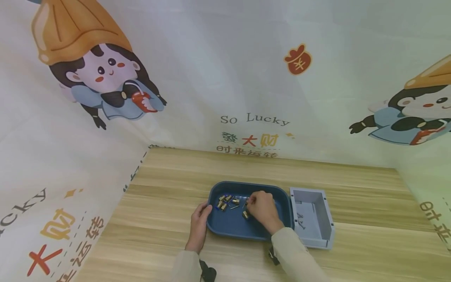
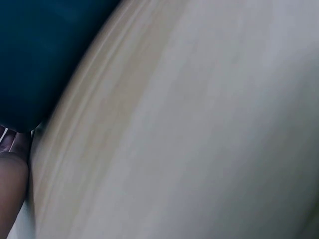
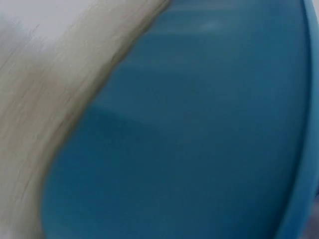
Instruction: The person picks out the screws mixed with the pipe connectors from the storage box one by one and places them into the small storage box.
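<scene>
R hand [image 1: 263, 207], fingers curled, can't tell if gripping; stubby brass fitting [image 1: 245, 214] just nearside of tips, w/in rounded blue plastic tray [image 1: 227, 225].

From my end, the left hand [image 1: 199, 226] sits off to the side, thumb and index pointing forward. Right hand [image 1: 264, 207]'s bent over, knuckles up, fingers curled into a pinch, and I've got its forearm [image 1: 297, 254] slanting inward.
</scene>
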